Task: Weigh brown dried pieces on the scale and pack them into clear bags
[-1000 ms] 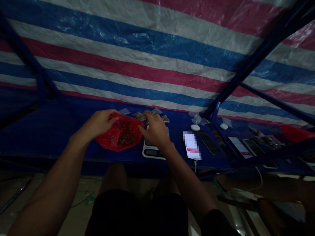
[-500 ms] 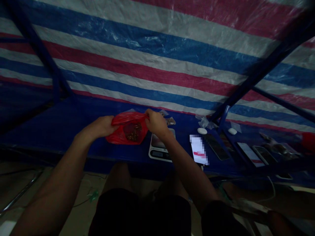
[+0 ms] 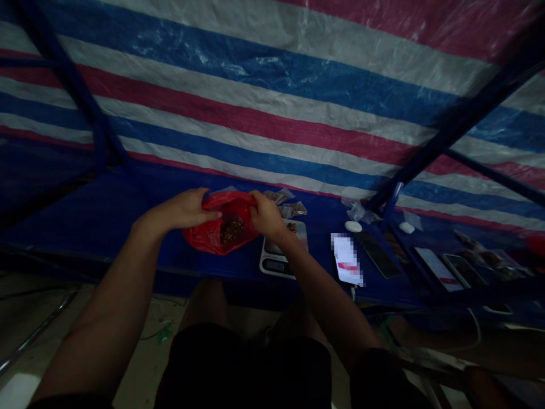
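Observation:
A red plastic bag [image 3: 203,235] stands on the blue table with its mouth open, and small brown dried bits [image 3: 232,231] lie inside. At its left rim my left hand [image 3: 184,211] holds the bag, thumb laid across the opening and fingers at the back edge. My right hand [image 3: 266,215] is closed on the right rim; its fingertips are partly hidden. Under my right wrist sits a white kitchen scale [image 3: 266,266], with a small brown piece [image 3: 292,227] on its plate. Small clear bags of brown contents [image 3: 298,209] lie just behind the scale.
A lit phone [image 3: 347,258] with a cable, a dark phone [image 3: 378,254] and a white oval case [image 3: 353,226] lie to the right. Farther right are more phones [image 3: 438,268]. Blue metal posts [image 3: 394,196] and a striped tarp [image 3: 255,108] stand behind the table.
My left hand has shifted right and its thumb now reaches over the bag's mouth. The mouth is wider. My right hand keeps its grip, and the brown piece on the scale has come into view.

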